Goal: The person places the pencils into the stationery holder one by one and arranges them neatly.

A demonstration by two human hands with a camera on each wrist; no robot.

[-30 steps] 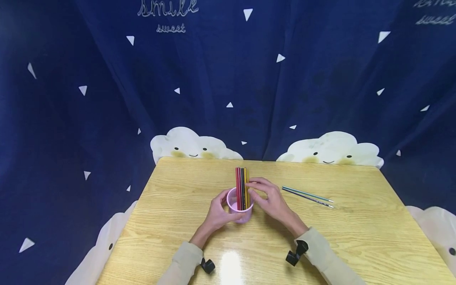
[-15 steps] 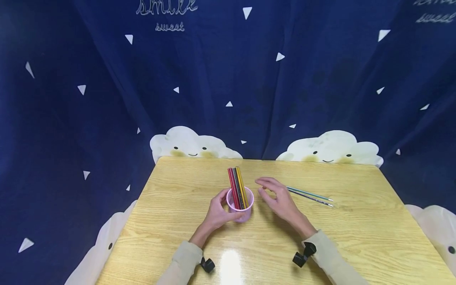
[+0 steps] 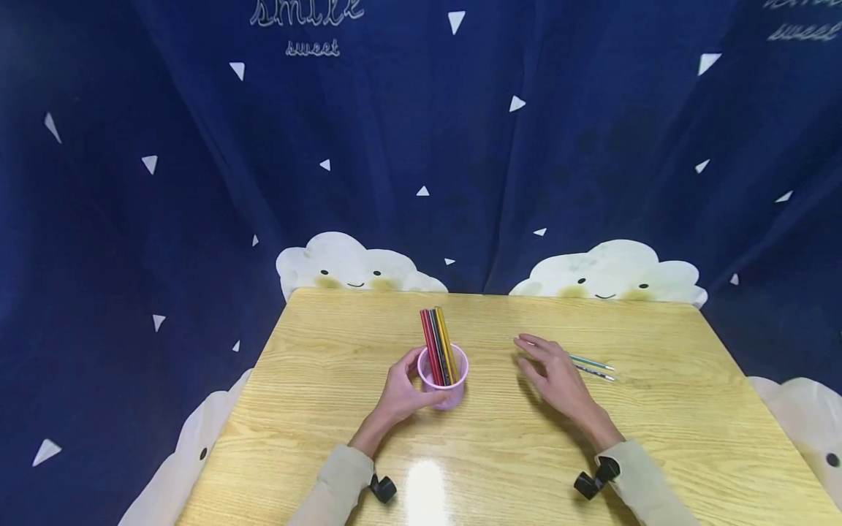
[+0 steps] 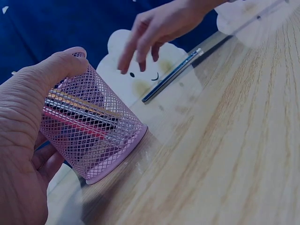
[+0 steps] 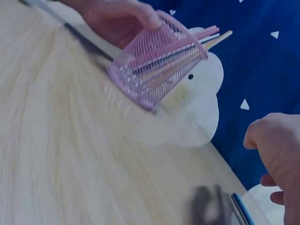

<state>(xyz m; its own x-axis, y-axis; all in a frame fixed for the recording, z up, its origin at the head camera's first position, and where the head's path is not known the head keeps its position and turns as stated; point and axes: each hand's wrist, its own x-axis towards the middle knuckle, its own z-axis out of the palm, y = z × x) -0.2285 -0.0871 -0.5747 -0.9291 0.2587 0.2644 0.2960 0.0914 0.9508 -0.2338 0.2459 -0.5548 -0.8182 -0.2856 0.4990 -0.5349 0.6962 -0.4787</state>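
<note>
A pink mesh pencil cup (image 4: 101, 126) stands upright on the table, its base appearing to touch the wood. My left hand (image 3: 400, 394) grips it round the side, thumb in front. Inside lean several pencils (image 3: 437, 343), red, dark and yellow, tilted left in the head view. To the right, my right hand (image 3: 559, 376) hovers with loosely bent fingers and holds nothing. Beneath and beside it lie a teal pencil (image 3: 594, 362) and a dark patterned pencil (image 3: 597, 374), their left parts hidden behind the hand in the head view.
The light wooden table (image 3: 316, 336) runs back to a navy curtain (image 3: 395, 146) with white triangles and smiling clouds. Black camera mounts (image 3: 384, 489) sit at both wrists.
My right hand has let go of the pencils in the cup and moved right, over the two loose ones. Those in the cup have tipped left. My left hand stays on the cup.
</note>
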